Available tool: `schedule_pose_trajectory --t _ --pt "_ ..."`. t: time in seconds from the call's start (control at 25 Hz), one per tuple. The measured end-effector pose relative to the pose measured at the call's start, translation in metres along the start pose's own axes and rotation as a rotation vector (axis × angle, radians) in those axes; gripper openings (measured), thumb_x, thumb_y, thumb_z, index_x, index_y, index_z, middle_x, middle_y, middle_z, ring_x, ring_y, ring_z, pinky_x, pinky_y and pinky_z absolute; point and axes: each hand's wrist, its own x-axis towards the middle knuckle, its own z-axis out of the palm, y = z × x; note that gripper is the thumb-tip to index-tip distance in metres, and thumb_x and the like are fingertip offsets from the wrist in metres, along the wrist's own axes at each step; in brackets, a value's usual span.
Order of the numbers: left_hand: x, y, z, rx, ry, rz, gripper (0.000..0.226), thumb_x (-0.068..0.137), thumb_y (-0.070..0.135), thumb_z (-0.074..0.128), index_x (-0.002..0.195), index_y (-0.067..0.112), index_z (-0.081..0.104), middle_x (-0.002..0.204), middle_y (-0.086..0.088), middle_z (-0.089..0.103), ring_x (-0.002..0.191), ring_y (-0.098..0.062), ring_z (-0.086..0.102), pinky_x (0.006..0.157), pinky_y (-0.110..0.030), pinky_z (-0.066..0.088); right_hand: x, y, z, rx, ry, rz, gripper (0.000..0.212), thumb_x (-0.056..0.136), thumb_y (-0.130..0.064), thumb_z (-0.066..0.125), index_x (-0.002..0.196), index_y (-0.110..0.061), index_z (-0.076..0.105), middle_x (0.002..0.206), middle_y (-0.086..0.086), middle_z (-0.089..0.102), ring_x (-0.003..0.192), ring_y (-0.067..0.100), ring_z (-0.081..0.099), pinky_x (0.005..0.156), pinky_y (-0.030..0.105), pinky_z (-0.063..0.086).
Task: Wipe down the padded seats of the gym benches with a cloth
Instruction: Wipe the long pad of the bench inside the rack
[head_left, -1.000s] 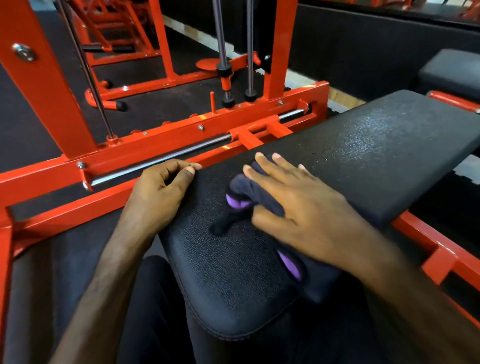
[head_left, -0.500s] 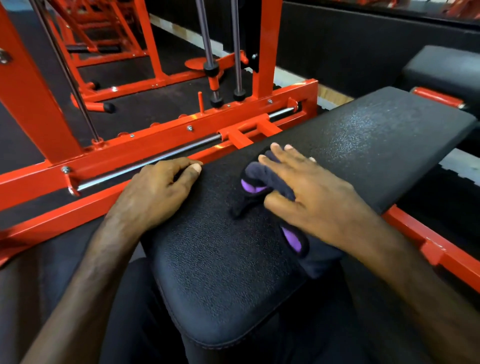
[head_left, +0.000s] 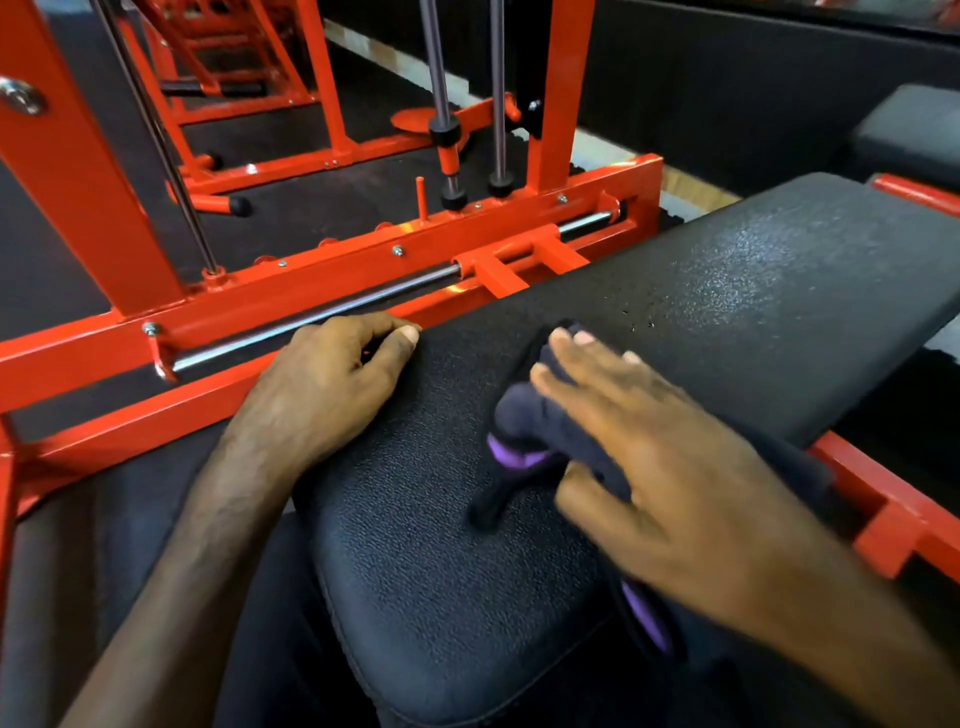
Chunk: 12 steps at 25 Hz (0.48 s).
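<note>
black pebbled seat, dark navy-and-purple cloth, red frame

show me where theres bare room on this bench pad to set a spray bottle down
The far stretch of the black textured bench pad, beyond the right hand and dark purple-trimmed cloth, is bare. So is the near rounded end. It is crowded mid-pad, where the left hand rests on the edge.
</note>
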Motion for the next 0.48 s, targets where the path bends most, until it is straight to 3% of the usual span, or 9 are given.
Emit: schedule_pose_trajectory --t 0.12,0.2,0.32,0.4,0.48 --pt "0.001 0.005 0.003 0.077 0.004 0.02 0.04 0.107 0.058 0.042 0.123 0.037 0.072 0.109 -0.001 0.078 0.11 -0.031 0.07 0.093 -0.044 0.053 0.007 -0.001 0.0 0.021 -0.045 -0.017 0.08 0.089 -0.05 0.038 0.163 -0.019 0.042 0.175 -0.002 0.025 0.163 0.007 0.014 0.132 0.035 0.013" --pt "-0.002 0.007 0.003 0.119 0.0 0.046 0.046 0.105 0.059 0.037 0.117 0.032 0.072 0.107 -0.005 0.078 0.11 -0.036 0.07 0.091 -0.047 0.053 0.054 -0.003 -0.001 -0.003 -0.112 0.027 0.08 0.094 -0.052 0.034 0.166 -0.018 0.033 0.178 0.003 0.017 0.164 0.014 0.007 0.134 0.038 0.007" --pt "-0.004 0.007 0.001 0.094 0.007 0.039 0.036 0.109 0.049 0.043 0.096 0.025 0.067 0.083 0.003 0.07 0.096 -0.035 0.068 0.076 -0.041 0.043 0.103 -0.009 0.007 -0.087 -0.166 0.061 0.074 0.104 -0.048 0.041 0.167 -0.013 0.027 0.177 0.012 0.014 0.165 0.024 0.008 0.133 0.045 0.009" --pt "-0.004 0.006 0.0 0.074 0.016 0.044 0.035 0.108 0.046 0.045 0.099 0.023 0.07 0.084 0.003 0.071 0.094 -0.031 0.068 0.075 -0.038 0.04 0.083 -0.004 0.006 -0.084 -0.148 -0.003 0.081 0.097 -0.055 0.033 0.167 -0.015 0.027 0.178 0.008 0.013 0.165 0.02 0.007 0.134 0.042 0.009" --pt "-0.005 0.006 0.004 0.104 0.02 0.052 0.046 0.107 0.055 0.038 0.111 0.024 0.073 0.098 -0.005 0.078 0.1 -0.035 0.071 0.081 -0.042 0.051 0.047 0.001 0.001 -0.05 -0.136 -0.054 0.09 0.086 -0.059 0.025 0.167 -0.019 0.028 0.178 0.002 0.013 0.164 0.013 0.005 0.134 0.036 0.008"
